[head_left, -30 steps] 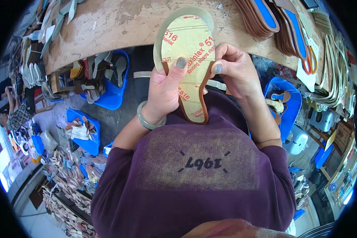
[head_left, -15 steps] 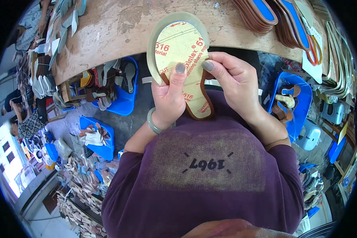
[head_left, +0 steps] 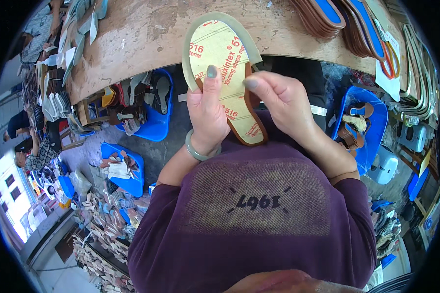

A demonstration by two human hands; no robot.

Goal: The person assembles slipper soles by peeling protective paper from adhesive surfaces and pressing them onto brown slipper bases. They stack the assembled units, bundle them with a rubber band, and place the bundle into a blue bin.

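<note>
A flat shoe insole (head_left: 226,63) with a yellowish printed board face, a pale green rim at the toe and a brown edge along the heel stands upright in front of my chest. My left hand (head_left: 207,115) grips it from the left, thumb pressed on its face; a pale green bangle sits on that wrist. My right hand (head_left: 278,100) pinches its right brown edge with thumb and forefinger. The toe end overlaps the edge of the worn wooden workbench (head_left: 146,34).
Stacks of brown and blue soles (head_left: 327,12) lie on the bench's far right. Blue plastic bins (head_left: 154,122) (head_left: 366,122) of sandal parts stand under the bench on both sides. More sole pieces (head_left: 58,102) pile up at the left, and people sit on the floor there.
The insole and both hands have shifted slightly right and nearer in the picture. My grip on it is the same.
</note>
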